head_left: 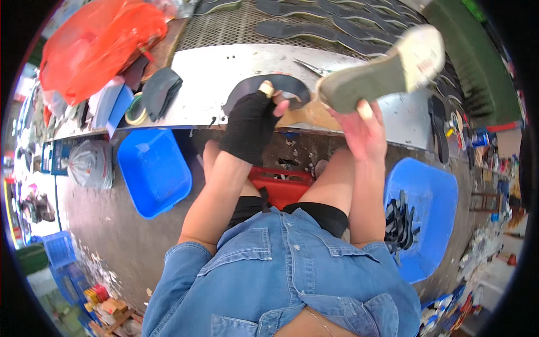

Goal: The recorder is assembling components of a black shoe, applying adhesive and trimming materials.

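Left hand (251,121) in a black fingerless glove, fingers curled and pinching the dark curved strip (268,89) flat against the metal bench (208,78), probably to steady it near the front edge. Right hand (362,132) bare, fingers closed round the heel end of the shoe sole (382,70), lifted clear of the bench and tilted so the grey-green face turns toward the person, pale toe end up right. Scissors (311,67) lie just behind the sole. More dark insoles (314,31) in rows on the mesh rack behind. 2 blue tubs on the floor: left blue tub (152,171) looks empty, right blue tub (424,224) holds black pieces. Red stool (281,188) between the knees. Orange bag (95,48) crowds the bench's left end; middle stretch is bare, room to slide.
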Demonstrator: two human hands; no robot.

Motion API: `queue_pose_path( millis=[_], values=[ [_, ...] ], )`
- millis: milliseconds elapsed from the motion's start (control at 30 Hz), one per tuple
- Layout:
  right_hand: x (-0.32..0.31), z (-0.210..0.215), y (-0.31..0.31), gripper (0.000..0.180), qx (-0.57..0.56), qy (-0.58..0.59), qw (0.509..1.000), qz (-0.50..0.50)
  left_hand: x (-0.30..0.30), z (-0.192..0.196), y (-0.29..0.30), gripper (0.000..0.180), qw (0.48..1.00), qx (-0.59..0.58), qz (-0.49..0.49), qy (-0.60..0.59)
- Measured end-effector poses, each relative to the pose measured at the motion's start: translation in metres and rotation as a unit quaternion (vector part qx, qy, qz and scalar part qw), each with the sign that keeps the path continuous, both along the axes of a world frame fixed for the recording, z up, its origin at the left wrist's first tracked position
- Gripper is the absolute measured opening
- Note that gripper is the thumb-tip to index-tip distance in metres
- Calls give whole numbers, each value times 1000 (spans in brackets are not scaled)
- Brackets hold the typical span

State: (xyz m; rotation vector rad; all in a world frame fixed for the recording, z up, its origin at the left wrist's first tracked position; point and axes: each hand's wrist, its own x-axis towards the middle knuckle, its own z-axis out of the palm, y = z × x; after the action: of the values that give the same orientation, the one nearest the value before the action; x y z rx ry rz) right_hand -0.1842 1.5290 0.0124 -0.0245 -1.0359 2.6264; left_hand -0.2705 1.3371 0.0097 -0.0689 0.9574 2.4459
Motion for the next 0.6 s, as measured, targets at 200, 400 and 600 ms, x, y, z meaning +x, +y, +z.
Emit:
queue_pose_path(
  millis=[200, 400, 600],
  values=[
    [22, 3, -3, 48, 94, 57, 988, -105, 9, 12, 4, 34, 999, 37, -20, 16],
    [32, 15, -17, 73, 246, -5, 964, -103, 15, 5, 5, 34, 996, 85, -26, -5],
    [30, 45, -56, 33, 396, -6, 910, -127, 16, -13, 13, 39, 989, 131, -33, 64]
  ],
)
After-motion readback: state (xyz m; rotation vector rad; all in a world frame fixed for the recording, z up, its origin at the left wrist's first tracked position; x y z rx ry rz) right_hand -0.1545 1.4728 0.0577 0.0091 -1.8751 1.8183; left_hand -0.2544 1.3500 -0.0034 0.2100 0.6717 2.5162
